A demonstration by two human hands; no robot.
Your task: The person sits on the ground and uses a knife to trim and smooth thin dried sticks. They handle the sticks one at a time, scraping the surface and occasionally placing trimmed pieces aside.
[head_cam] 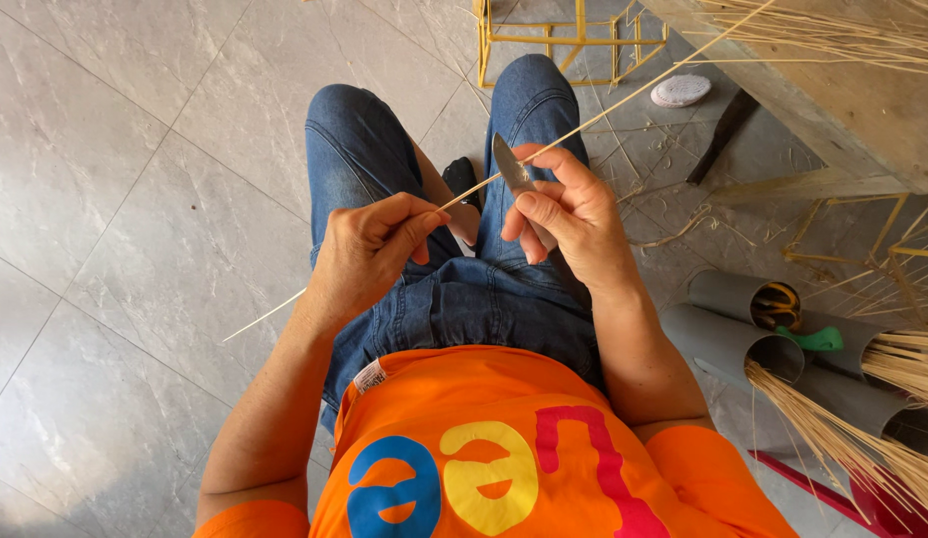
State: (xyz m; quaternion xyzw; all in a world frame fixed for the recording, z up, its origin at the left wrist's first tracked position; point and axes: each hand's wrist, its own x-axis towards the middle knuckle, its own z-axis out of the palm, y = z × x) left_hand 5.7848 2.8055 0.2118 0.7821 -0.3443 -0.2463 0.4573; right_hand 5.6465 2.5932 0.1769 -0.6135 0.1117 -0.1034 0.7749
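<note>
1. The left hand [369, 249] pinches a long thin bamboo strip [604, 110] between thumb and curled fingers; the strip runs from below that hand, over the lap, up and to the right toward the wooden bench [863, 110]
2. The right hand [569, 214] has its fingers wrapped tight on a small knife [511, 164], blade pointing up and away, its edge touching the strip just beside the thumb
3. Risk, as a judgement: the blade sits very near the right thumb and close to the left fingertips, so a slip along the smooth strip could nick either hand
4. Another risk: the strip is slender and long, so too steep a bite of the edge could cut it through or split it instead of shaving it
5. A third: the work is done above the thighs in blue jeans [364, 149], so a blade that jumps free could come down on a leg
6. Count: one knife, one strip in hand, two hands at work
7. Count nearby: three grey tubes [723, 339] at the right, two of them holding bundles of thin sticks [843, 438], one holding what looks like scissors with yellow handles [778, 304]
8. Also one yellow stick frame [554, 40] on the tiled floor [115, 199], one round white lid [680, 91], and loose shavings that cannot be counted
</note>
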